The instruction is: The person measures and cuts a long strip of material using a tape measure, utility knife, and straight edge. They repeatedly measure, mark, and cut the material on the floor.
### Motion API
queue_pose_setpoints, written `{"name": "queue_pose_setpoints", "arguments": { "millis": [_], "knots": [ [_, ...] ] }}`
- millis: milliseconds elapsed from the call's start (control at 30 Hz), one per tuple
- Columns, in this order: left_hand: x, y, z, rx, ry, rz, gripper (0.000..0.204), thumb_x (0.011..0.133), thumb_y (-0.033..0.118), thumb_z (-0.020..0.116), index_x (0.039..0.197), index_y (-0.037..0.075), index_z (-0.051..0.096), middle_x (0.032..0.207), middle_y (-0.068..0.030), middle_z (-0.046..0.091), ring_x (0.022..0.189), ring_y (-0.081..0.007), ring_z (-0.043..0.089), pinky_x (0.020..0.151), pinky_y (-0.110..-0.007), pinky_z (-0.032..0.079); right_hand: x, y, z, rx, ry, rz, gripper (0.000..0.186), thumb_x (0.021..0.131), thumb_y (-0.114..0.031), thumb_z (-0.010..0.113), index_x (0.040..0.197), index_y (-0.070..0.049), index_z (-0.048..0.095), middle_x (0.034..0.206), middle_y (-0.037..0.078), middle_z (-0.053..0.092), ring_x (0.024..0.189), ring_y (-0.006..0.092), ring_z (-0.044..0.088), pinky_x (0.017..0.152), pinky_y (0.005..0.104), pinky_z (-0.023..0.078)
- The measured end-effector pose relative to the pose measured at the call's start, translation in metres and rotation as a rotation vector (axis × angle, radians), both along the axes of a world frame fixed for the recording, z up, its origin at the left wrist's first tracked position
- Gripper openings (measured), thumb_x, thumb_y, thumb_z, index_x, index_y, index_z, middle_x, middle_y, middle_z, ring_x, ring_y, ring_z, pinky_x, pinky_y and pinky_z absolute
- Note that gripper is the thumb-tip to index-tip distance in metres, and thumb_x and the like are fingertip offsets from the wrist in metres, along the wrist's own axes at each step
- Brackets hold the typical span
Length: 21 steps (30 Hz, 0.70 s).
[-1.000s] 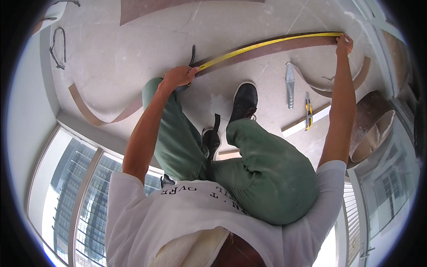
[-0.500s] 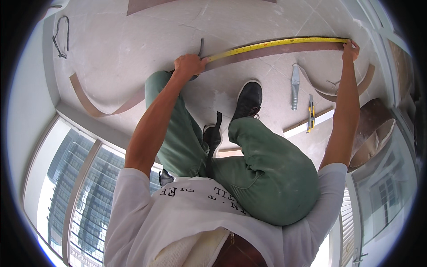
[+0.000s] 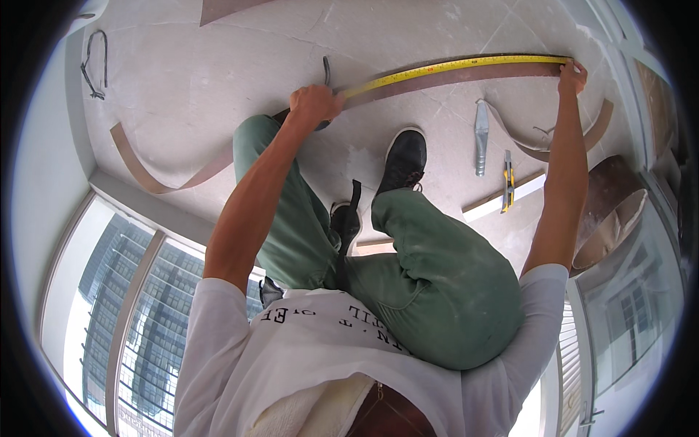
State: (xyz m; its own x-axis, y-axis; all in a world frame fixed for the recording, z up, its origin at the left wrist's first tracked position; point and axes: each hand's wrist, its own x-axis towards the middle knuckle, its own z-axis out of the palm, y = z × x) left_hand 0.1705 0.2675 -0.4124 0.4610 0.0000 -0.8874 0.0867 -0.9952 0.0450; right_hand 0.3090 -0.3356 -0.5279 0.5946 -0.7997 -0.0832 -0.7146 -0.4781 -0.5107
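Note:
My left hand (image 3: 317,104) grips a tape measure, its case mostly hidden under my fingers, beside my raised left knee. The yellow blade (image 3: 451,66) stretches rightward along a long brown strip (image 3: 444,82). At the far end, my right hand (image 3: 572,76) pinches the blade and strip. A silver tapered tool (image 3: 481,142) and a yellow utility knife (image 3: 508,182) lie below the strip on the tiled floor (image 3: 393,29). A dark bent piece (image 3: 326,69) sticks out just above my left hand.
Curved offcuts lie left (image 3: 167,186) and right (image 3: 597,131), with a brown roll (image 3: 611,211) by the glass at right and a pale board (image 3: 495,204) nearby. Black wire loops (image 3: 97,62) sit near the left wall. Windows (image 3: 127,306) line the lower left.
My left hand has shifted a little rightward with the tape case. My right hand stays at the strip's far end. The view has moved slightly.

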Motion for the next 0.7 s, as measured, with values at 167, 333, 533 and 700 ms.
{"name": "queue_pose_setpoints", "arguments": {
  "millis": [167, 333, 533, 700],
  "knots": [
    [0.011, -0.007, -0.001, -0.002, 0.03, -0.008, 0.067, 0.097, 0.061, 0.041, 0.077, 0.009, 0.078, 0.088, -0.0138, 0.073, 0.095, -0.0334, 0.07, 0.09, -0.045, 0.051, -0.007, -0.024, -0.001, -0.038, 0.024, -0.013, 0.036, 0.085, -0.029, 0.075, 0.115, -0.012, 0.065, 0.101, 0.014, 0.073, 0.087, 0.0233, 0.073, 0.079, 0.0325, 0.057],
    [0.014, -0.008, 0.0, 0.035, 0.05, 0.033, 0.061, 0.095, 0.057, 0.044, 0.077, 0.009, 0.078, 0.089, -0.0115, 0.074, 0.098, -0.0313, 0.07, 0.089, -0.04, 0.051, -0.005, -0.019, -0.003, 0.14, -0.091, -0.02, 0.039, 0.084, -0.026, 0.077, 0.117, -0.01, 0.063, 0.099, 0.013, 0.073, 0.085, 0.0206, 0.073, 0.075, 0.0302, 0.057],
    [0.016, -0.01, 0.002, 0.054, 0.057, 0.064, 0.045, 0.091, 0.048, 0.055, 0.085, 0.01, 0.078, 0.093, -0.0095, 0.075, 0.099, -0.0285, 0.07, 0.089, -0.037, 0.051, -0.01, -0.004, 0.012, 0.08, -0.065, -0.088, 0.054, 0.08, -0.024, 0.082, 0.123, -0.006, 0.056, 0.103, 0.017, 0.071, 0.086, 0.0222, 0.072, 0.077, 0.0329, 0.058],
    [0.009, 0.0, -0.009, 0.003, 0.094, 0.063, 0.064, 0.097, 0.061, 0.044, 0.097, 0.006, 0.076, 0.098, -0.0139, 0.073, 0.103, -0.0311, 0.068, 0.092, -0.044, 0.05, 0.011, 0.064, 0.156, 0.567, -0.622, 0.214, 0.044, 0.086, -0.022, 0.077, 0.121, -0.002, 0.059, 0.105, 0.007, 0.068, 0.092, 0.0211, 0.063, 0.089, 0.0351, 0.045]
  ]
}}
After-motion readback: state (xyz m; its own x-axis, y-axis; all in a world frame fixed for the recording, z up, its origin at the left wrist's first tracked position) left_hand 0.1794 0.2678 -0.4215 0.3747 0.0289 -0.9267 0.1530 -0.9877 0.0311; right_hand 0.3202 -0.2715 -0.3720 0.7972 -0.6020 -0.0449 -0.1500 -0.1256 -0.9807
